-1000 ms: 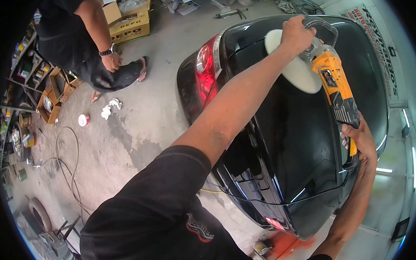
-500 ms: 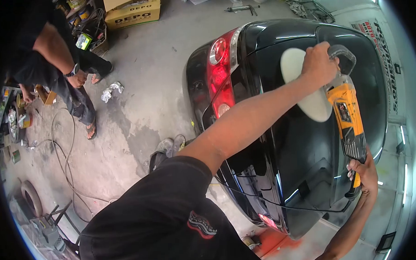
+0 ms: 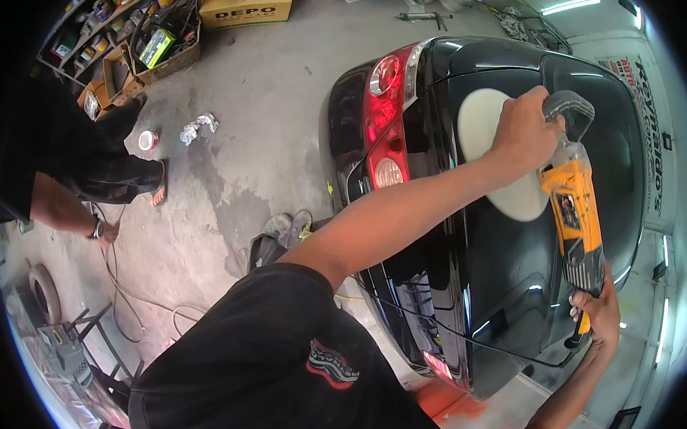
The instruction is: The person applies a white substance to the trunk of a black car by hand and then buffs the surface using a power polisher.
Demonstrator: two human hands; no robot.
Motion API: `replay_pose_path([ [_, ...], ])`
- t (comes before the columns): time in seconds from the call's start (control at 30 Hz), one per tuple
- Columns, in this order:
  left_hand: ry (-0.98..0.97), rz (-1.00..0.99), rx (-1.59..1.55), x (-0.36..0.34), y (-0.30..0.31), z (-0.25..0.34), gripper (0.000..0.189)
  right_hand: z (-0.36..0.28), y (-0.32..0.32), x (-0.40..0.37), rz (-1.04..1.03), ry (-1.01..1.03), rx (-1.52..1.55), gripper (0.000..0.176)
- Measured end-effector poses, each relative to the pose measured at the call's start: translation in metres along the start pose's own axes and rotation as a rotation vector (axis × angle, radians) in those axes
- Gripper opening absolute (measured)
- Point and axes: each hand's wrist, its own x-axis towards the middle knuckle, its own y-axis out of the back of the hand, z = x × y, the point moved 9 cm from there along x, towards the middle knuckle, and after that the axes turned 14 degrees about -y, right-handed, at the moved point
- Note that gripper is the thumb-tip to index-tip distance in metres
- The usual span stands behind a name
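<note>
An orange and black polisher (image 3: 574, 210) with a round white pad (image 3: 480, 126) is in both my hands over the black car's rear lid (image 3: 504, 262). My left hand (image 3: 524, 129) is closed at its front end, by the dark loop handle (image 3: 569, 114). Farther back, my right hand (image 3: 600, 311) wraps round the rear grip. The pad lies flat along the lid; whether it touches cannot be told. A black cord (image 3: 438, 321) trails from the grip across the car's rear.
Red tail light (image 3: 385, 111) sits left of the pad. Another person's hand (image 3: 108, 235) is low by a cable (image 3: 115, 272) on the floor. Crumpled foil (image 3: 198, 129), a red and white tub (image 3: 148, 140) and a DEPO box (image 3: 247, 9) stand or lie on the concrete.
The polisher has shifted slightly over the lid toward the tail light, both hands still on it. The other person has bent lower, a hand now near the cable. The view has turned a little.
</note>
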Motion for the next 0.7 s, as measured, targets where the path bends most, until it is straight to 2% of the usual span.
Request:
replay_pose_path([
  [0.1,0.021,0.037,-0.131,-0.006,0.008,-0.002,0.017,-0.015,-0.011,-0.019,0.011,0.025,-0.030,0.113],
  [0.2,-0.113,0.106,-0.036,0.008,0.034,0.003,0.016,-0.035,-0.027,-0.007,-0.025,0.064,-0.018,0.114],
  [0.3,-0.134,0.126,-0.058,0.020,0.060,0.014,0.016,-0.061,-0.044,-0.006,-0.059,0.110,-0.037,0.113],
  [0.33,-0.258,0.179,0.020,0.024,0.070,0.024,0.015,-0.067,-0.049,-0.002,-0.082,0.124,-0.053,0.109],
  [0.47,-0.146,0.166,-0.043,0.026,0.072,0.012,0.018,-0.080,-0.061,-0.004,-0.138,0.096,-0.052,0.102],
  [0.57,-0.099,0.134,0.021,0.016,0.068,0.014,0.017,-0.068,-0.051,-0.004,-0.133,0.105,-0.061,0.103],
  [0.7,-0.033,0.095,0.004,0.002,0.051,0.004,0.015,-0.039,-0.036,0.012,-0.130,0.005,-0.036,0.106],
])
